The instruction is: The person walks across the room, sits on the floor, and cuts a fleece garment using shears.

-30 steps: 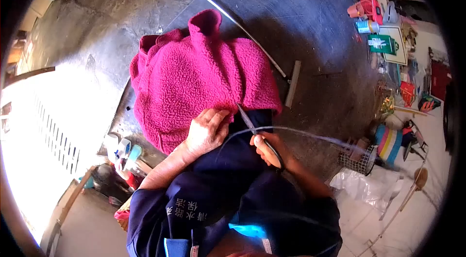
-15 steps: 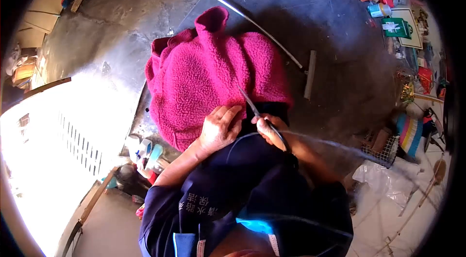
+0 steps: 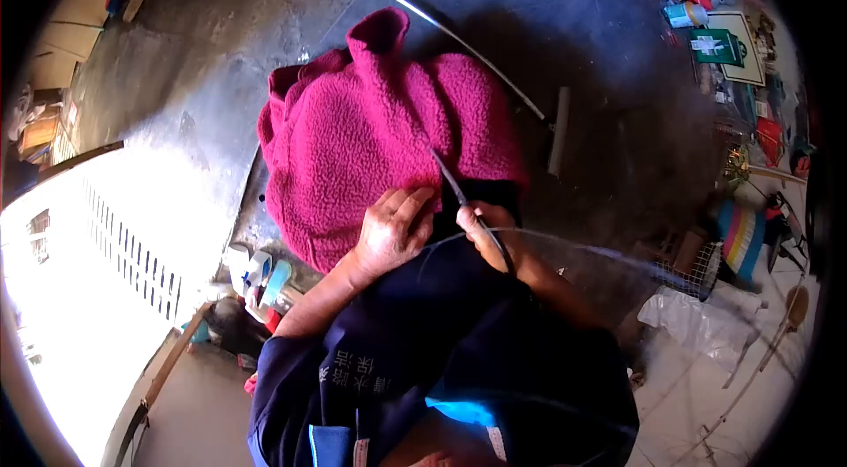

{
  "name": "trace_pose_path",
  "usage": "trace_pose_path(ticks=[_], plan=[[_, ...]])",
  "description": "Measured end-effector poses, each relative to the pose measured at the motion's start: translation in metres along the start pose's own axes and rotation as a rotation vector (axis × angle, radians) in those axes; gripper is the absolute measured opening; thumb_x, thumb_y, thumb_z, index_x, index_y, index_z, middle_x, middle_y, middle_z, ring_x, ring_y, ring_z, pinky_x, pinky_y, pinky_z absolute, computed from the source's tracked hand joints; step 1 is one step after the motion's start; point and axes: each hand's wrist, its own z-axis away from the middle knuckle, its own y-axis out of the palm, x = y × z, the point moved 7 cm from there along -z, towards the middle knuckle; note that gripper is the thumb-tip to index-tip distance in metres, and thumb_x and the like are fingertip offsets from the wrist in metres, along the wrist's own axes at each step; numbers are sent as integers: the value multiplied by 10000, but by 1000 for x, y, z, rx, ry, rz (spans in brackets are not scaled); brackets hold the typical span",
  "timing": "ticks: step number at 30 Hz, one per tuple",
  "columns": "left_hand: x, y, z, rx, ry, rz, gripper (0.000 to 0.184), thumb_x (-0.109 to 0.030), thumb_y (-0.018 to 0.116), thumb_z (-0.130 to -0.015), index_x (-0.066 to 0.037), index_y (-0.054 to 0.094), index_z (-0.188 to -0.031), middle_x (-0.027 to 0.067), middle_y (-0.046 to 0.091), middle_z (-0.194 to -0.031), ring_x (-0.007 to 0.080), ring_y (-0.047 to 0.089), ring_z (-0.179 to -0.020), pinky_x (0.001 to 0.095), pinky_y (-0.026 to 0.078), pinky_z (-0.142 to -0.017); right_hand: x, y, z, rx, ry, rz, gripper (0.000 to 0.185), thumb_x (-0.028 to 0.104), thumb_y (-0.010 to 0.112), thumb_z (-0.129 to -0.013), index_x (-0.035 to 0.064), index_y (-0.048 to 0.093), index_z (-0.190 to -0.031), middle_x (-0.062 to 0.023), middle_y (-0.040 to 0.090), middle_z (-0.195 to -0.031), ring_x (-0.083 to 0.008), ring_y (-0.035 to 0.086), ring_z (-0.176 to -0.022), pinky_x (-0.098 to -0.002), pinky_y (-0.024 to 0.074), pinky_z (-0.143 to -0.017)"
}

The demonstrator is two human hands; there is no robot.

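A bright pink fleece garment [image 3: 340,140] lies bunched over my lap, with one tube-like end [image 3: 379,33] standing up at its far side. My left hand [image 3: 395,227] has its fingers curled at the near edge of the fleece, gripping the cloth. Just to the right, my right hand [image 3: 483,233] is closed around the handles of dark scissors [image 3: 453,182]. Their narrow blades point up and away, with the tip against the fleece. Whether the blades are parted cannot be made out. Dark cloth shows between the two hands.
A long thin metal pole [image 3: 432,24] lies on the concrete floor beyond the garment, beside a grey bar [image 3: 558,131]. Right of me are a wire basket [image 3: 693,268], a plastic bag [image 3: 701,321] and a green box [image 3: 716,47]. Bottles [image 3: 251,271] stand at left.
The whole view has shifted slightly. Both hands keep nearly the same place on the garment and scissors, with the right hand turned a little.
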Motion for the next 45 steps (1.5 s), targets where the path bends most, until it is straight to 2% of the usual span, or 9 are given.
trace_pose_path(ticks=[3, 5, 15, 26, 27, 30, 31, 34, 45], plan=[[4, -2, 1, -33, -17, 28, 338, -24, 658, -670, 0, 581, -999, 132, 581, -753, 296, 565, -632, 363, 479, -579, 10, -6, 12, -61, 74, -100, 410, 421, 495, -896, 74, 515, -677, 44, 420, -557, -58, 398, -481, -232, 307, -454], [2, -4, -4, -19, -23, 30, 323, -24, 651, -679, -10, 587, -996, 130, 583, -753, 294, 573, -644, 357, 483, -586, -8, -3, 13, 29, 363, -197, 434, 480, 485, -884, 71, 537, -746, 44, 413, -557, -57, 387, -455, -225, 306, -416], [7, -5, -6, 10, -129, 123, 292, -31, 644, -686, -7, 591, -972, 149, 588, -770, 308, 589, -673, 374, 490, -607, -10, -4, 6, 314, 299, -278, 594, 600, 365, -879, 24, 491, -947, 31, 388, -608, -54, 375, -489, -210, 358, -446], [3, -3, -5, 50, -157, 135, 298, -61, 635, -704, 14, 579, -987, 162, 597, -824, 329, 591, -739, 387, 488, -665, 0, 17, -29, 110, 74, -50, 685, 702, 376, -806, 39, 512, -905, 0, 424, -520, -119, 423, -405, -270, 360, -376], [4, -4, -5, 36, -148, 133, 298, -61, 635, -704, 14, 579, -987, 162, 597, -824, 329, 591, -739, 387, 488, -665, 4, 17, -28, 140, 83, -23, 523, 604, 383, -871, 88, 441, -816, 12, 426, -587, -92, 424, -476, -245, 367, -458], [4, -3, -2, 56, -154, 156, 324, -66, 632, -696, 1, 574, -1008, 166, 604, -851, 338, 593, -772, 391, 492, -690, 5, 20, -30, 130, 20, -55, 505, 591, 401, -873, 90, 454, -840, 12, 431, -591, -91, 430, -505, -244, 361, -467], [11, 3, 2, 71, -157, 140, 339, -74, 636, -687, -4, 575, -1013, 170, 608, -889, 338, 598, -801, 394, 495, -708, 0, 22, -32, 141, 64, -80, 661, 664, 396, -830, 20, 508, -923, -28, 488, -665, -109, 478, -566, -267, 402, -486], [3, -5, -2, 26, -113, 145, 348, -79, 635, -681, 2, 570, -1014, 182, 612, -895, 345, 600, -817, 395, 496, -723, 0, 19, -37, 40, -82, -53, 552, 560, 408, -887, 20, 513, -927, -21, 488, -779, -112, 440, -779, -288, 389, -693], [8, -7, 0, 32, -161, 156, 361, -74, 650, -666, -3, 584, -1014, 153, 615, -833, 306, 596, -739, 371, 490, -668, -14, 9, -38, -75, 26, 15, 511, 478, 432, -909, -8, 548, -808, -69, 490, -608, -153, 482, -612, -330, 408, -578]])
